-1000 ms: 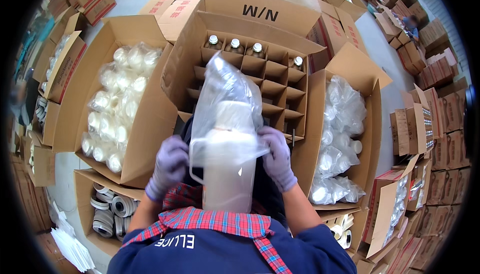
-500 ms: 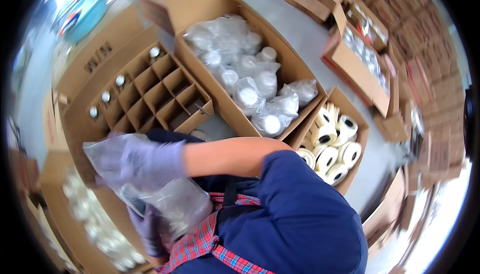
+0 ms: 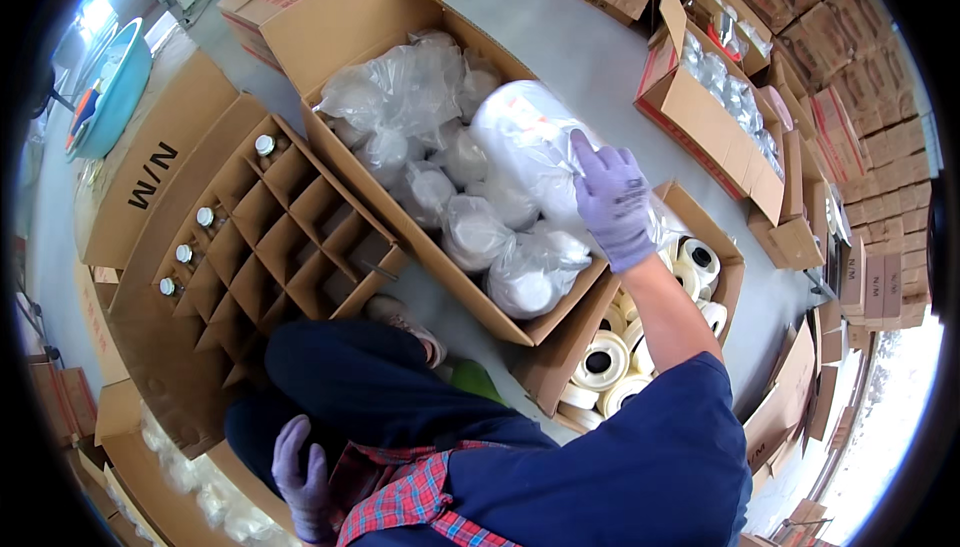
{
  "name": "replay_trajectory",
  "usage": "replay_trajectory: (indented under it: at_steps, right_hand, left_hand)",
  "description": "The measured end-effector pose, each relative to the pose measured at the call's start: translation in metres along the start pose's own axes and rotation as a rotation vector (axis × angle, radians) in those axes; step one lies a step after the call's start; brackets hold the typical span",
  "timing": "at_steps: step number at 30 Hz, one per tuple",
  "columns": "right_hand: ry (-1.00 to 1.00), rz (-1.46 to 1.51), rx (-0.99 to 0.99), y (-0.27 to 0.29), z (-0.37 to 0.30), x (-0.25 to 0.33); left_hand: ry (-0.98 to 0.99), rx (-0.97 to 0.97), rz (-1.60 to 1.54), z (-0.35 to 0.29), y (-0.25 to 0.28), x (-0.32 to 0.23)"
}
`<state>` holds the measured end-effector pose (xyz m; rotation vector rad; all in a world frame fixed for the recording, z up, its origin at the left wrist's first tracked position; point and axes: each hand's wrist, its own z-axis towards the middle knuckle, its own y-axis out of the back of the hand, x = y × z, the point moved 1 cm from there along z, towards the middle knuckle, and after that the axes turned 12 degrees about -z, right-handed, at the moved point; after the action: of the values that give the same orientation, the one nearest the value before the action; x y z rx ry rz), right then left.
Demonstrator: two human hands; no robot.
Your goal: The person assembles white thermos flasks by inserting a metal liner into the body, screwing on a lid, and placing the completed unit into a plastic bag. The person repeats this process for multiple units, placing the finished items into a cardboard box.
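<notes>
My right hand (image 3: 612, 197), in a light purple glove, reaches over the open carton (image 3: 560, 332) in front of me. Its fingers grip the near side of a white plastic-wrapped item (image 3: 530, 137) with a rounded end. Below that item, several round white pieces in clear plastic bags (image 3: 475, 232) fill the carton. My left hand (image 3: 303, 477), also gloved, is held near my lap with fingers apart and nothing in it. To the left stands a divided carton (image 3: 225, 112), where several capped bottles (image 3: 205, 216) occupy the far-left row of cells.
A box of cream-coloured rings (image 3: 603, 359) sits right of the carton. Bagged white items (image 3: 215, 502) lie in a box at lower left. A blue basin (image 3: 115, 87) is at far left. Other open cartons (image 3: 715, 137) and stacked boxes (image 3: 850, 57) line the right.
My right hand has swung from my lap to the carton, where the white wrapped item now shows. My left hand has opened; the clear plastic bag is gone from my lap.
</notes>
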<state>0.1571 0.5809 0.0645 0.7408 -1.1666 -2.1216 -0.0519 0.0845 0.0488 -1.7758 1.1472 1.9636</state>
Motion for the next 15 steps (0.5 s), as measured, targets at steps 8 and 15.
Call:
replay_trajectory:
  at_steps: [8, 15]
  right_hand:
    - [0.284, -0.556, 0.840, -0.224, 0.049, -0.024]
    - [-0.205, 0.165, 1.103, -0.409, -0.009, -0.078]
  left_hand:
    - [-0.092, 0.050, 0.377, 0.088, 0.031, 0.006]
    - [0.084, -0.172, 0.596, 0.072, 0.136, 0.044]
